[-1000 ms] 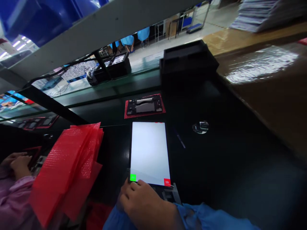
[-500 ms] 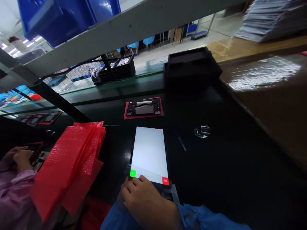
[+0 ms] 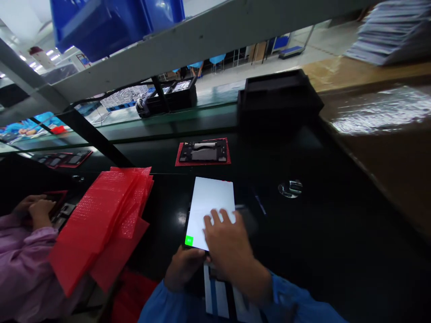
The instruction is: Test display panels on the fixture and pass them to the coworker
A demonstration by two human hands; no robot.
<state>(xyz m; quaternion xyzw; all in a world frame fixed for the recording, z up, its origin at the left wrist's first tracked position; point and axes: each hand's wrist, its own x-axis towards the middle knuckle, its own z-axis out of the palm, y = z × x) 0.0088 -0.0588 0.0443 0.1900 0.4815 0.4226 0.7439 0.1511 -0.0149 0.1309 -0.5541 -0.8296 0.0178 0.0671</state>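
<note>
A tablet (image 3: 205,202) with a bright white screen and a green square at its lower left is in front of me. At its bottom left edge my left hand (image 3: 183,264) grips it, thumb along the border and the other fingers mostly hidden. Over the lower right of the screen is my right hand (image 3: 227,242), fingers apart and slightly bent, holding nothing. It hides that corner; I cannot tell whether the fingertips touch the glass. Below the tablet, a white item with dark and blue stripes (image 3: 213,294) is partly covered by my right arm.
Behind the tablet, an opened device part (image 3: 204,153) lies on red wrap. Red bubble bags (image 3: 97,215) are piled at left, beside a co-worker's hands (image 3: 38,208). A shiny round object (image 3: 291,189) and thin strip (image 3: 260,205) lie right; black trays (image 3: 278,96) stand behind.
My right hand has moved up and right from the tablet's bottom edge onto the screen, its fingers spreading. My left hand now shows at the lower left edge. The view has shifted slightly.
</note>
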